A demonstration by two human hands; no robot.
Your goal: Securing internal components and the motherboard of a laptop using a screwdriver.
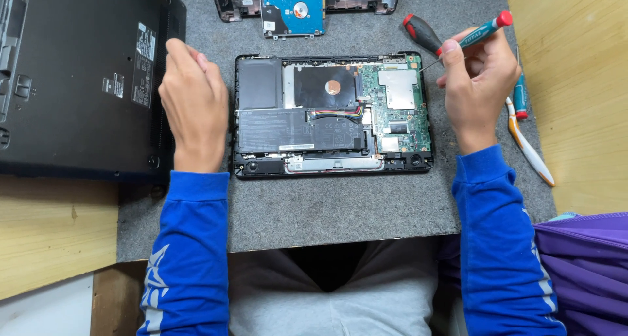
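Observation:
An opened small laptop base lies on a grey felt mat, showing a black battery, a green circuit board and coloured wires. My right hand grips a teal screwdriver with a red cap, its thin shaft pointing down-left to the board's upper right corner. My left hand rests on the mat just left of the laptop base, fingers curled, holding nothing that I can see.
A large black laptop, bottom up, lies at the left. A blue hard drive sits on another open casing at the top. A red-black screwdriver, a teal tool and a white-orange tool lie near my right hand. Purple cloth is at the lower right.

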